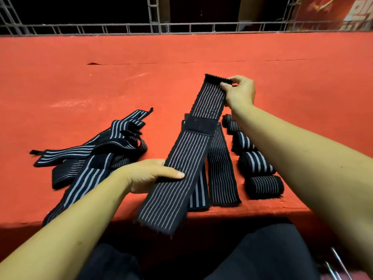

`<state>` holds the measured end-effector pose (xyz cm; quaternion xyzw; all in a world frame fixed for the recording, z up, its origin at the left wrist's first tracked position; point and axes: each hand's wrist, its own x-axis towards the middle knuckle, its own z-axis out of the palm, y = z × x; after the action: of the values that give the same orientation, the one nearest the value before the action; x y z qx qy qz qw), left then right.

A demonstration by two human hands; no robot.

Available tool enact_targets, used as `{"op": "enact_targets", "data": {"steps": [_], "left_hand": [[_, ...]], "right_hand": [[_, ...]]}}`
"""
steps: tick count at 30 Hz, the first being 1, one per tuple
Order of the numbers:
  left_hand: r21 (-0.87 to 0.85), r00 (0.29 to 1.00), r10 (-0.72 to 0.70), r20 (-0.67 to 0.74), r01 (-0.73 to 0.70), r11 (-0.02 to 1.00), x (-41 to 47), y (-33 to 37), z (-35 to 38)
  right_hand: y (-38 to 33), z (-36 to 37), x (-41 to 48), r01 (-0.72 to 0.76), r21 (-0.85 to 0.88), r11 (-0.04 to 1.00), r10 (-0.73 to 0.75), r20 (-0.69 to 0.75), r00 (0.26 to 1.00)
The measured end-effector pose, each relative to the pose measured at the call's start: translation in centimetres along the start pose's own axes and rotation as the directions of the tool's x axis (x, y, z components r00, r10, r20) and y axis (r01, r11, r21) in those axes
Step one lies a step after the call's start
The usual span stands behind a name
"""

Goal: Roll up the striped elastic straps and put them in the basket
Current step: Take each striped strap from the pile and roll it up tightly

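Dark-clothed lap (262, 257), striped straps (90, 158) on red table (181, 51), metal truss (155, 15) beyond

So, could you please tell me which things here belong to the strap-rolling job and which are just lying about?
Part of the job: stretched strap, held by the left hand and right hand; rolled straps; flat straps; tangled pile of straps. No basket in view.
Just lying about: metal railing; red poster; metal rods.
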<state>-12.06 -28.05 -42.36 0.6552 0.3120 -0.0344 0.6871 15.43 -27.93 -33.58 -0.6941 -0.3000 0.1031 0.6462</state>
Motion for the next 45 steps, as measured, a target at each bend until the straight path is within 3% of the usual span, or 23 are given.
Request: {"op": "enact_targets", "data": {"steps": [5, 10, 13, 17, 20, 25, 28, 31, 33, 38, 45], "left_hand": [[0.227, 0.998, -0.035, 0.058, 0.021, 0.974, 1.7, 0.9, 3.0], [-0.023, 0.996, 0.085, 0.004, -0.085, 0.996, 5.2, 1.3, 5.4], [-0.063, 0.989, 0.107, -0.106, -0.114, 0.992, 7.2, 1.6, 6.6], [0.289, 0.963, 0.11, -0.244, -0.036, 0.957, 9.8, 0.2, 6.8], [0.379, 0.95, 0.129, -0.283, -0.013, 0.925, 10.4, -0.1, 7.2], [0.374, 0.935, 0.186, -0.303, -0.063, 0.925, 11.1, -0.3, 7.6], [0.605, 0.913, 0.275, -0.302, -0.04, 0.795, 11.7, -0.4, 7.7], [0.843, 0.902, 0.361, -0.237, 0.007, 0.537, 12.2, -0.6, 7.5], [0.904, 0.881, 0.42, -0.219, 0.021, 0.427, 12.5, -0.9, 6.9], [0.937, 0.843, 0.518, -0.143, -0.053, 0.346, 13.5, -2.5, 5.1], [0.986, 0.906, 0.42, -0.048, -0.024, 0.165, 14.7, -3.6, 4.6]], "right_hand": [[-0.1, -1.3, 0.9, 0.077, -0.09, 0.993, -0.077, 0.001, 0.997], [0.2, -2.5, 1.0, 0.086, -0.115, 0.99, -0.086, 0.005, 0.996], [0.9, -3.0, 1.0, 0.093, -0.137, 0.986, -0.09, 0.031, 0.995], [2.3, -3.3, 1.0, 0.089, -0.153, 0.984, -0.076, 0.086, 0.993], [3.6, -3.1, 1.5, 0.087, -0.164, 0.983, -0.068, 0.118, 0.991], [5.3, -2.5, 2.9, 0.128, -0.204, 0.971, -0.103, 0.128, 0.986], [6.4, -1.6, 3.6, 0.119, -0.21, 0.97, -0.092, 0.136, 0.986], [7.5, -0.4, 4.4, 0.11, -0.229, 0.967, -0.073, 0.164, 0.984], [8.2, 0.4, 5.1, 0.103, -0.245, 0.964, -0.058, 0.183, 0.981], [10.8, 2.8, 7.9, 0.041, -0.394, 0.918, 0.032, 0.176, 0.984], [15.7, 6.8, 11.2, -0.018, -0.621, 0.784, 0.205, 0.231, 0.951]]}}
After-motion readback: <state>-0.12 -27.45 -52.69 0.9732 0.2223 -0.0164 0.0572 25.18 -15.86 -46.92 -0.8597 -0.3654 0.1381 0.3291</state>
